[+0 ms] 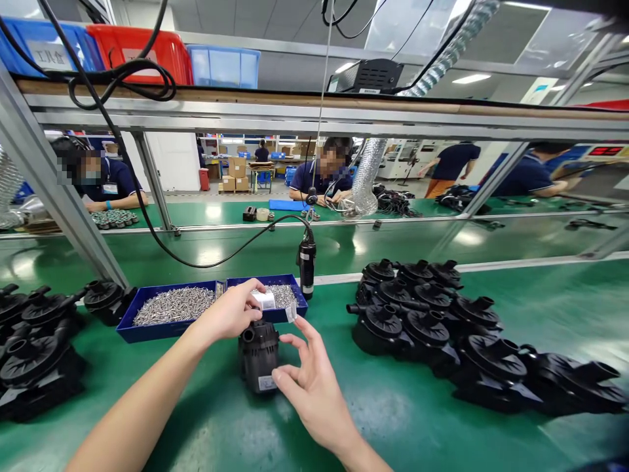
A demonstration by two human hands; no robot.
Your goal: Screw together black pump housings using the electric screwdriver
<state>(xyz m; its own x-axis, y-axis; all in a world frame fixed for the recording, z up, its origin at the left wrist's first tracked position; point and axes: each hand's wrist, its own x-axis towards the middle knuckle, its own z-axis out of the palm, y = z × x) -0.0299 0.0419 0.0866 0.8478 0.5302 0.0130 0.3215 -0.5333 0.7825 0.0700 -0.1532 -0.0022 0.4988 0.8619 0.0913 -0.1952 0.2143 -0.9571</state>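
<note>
A black pump-like housing [259, 359] with a round port on top and a white label on its lower side stands on the green bench in front of me. My left hand [234, 309] reaches over its top, with thumb and index finger curled about a small white piece [264, 300]. On the right of the housing is my right hand [314, 387], fingers apart, its thumb tip beside the white label. A small translucent slip [291, 312] shows at the right index fingertip; whether it sticks to the finger I cannot tell.
Blue trays of screws [174, 306] sit behind the housing, and a black electric screwdriver [307, 265] hangs by its cable. Rows of black housings [427, 324] stand right, more [34, 354] left. A metal frame [295, 121] crosses above. Co-workers [322, 174] sit across the bench.
</note>
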